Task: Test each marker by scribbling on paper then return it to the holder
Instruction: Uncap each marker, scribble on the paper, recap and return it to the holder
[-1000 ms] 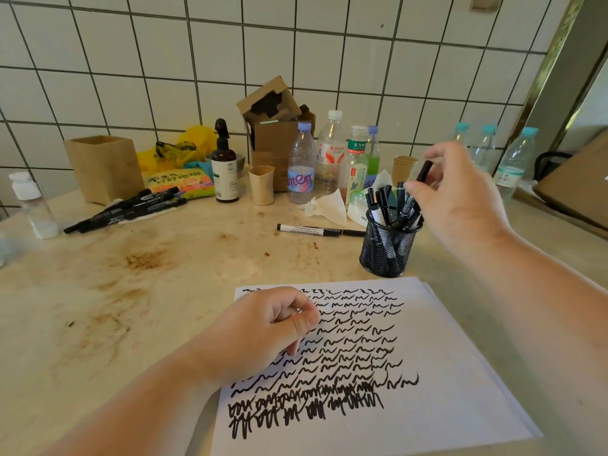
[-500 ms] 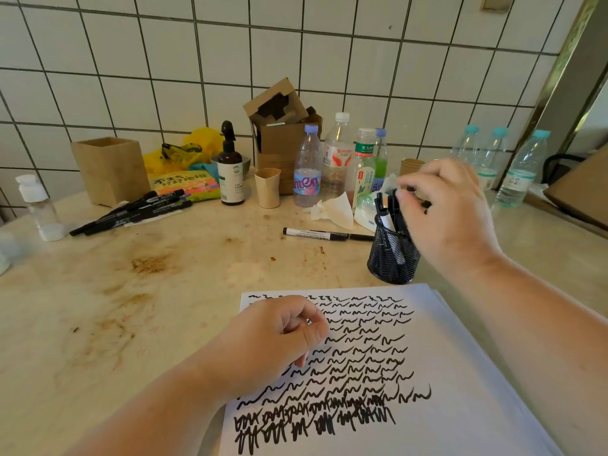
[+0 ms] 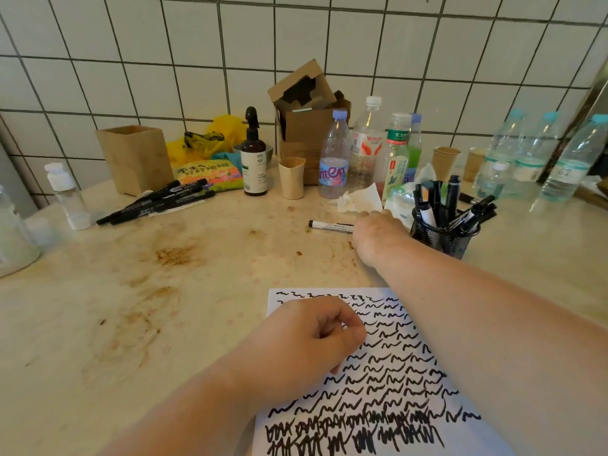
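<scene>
Head view: your right hand (image 3: 378,233) reaches the loose marker (image 3: 330,225) beside the mesh holder (image 3: 441,240), grip unclear; your left hand (image 3: 306,343), curled, steadies the paper (image 3: 411,373). Pinch mid-barrel before lifting.

Soft even light, wide-angle edge warping

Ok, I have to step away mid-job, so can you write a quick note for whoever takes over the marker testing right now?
Right hand: reaching to the loose marker lying on the counter left of the mesh holder; grip hidden, not lifted yet.
Left hand: curled, resting on the paper, holding it down.
Done: paper nearly full of black scribbles; holder packed with markers.
Left: test the loose marker and return it to the holder. A pile of black markers lies far left by the wooden box, probably untested.
</scene>
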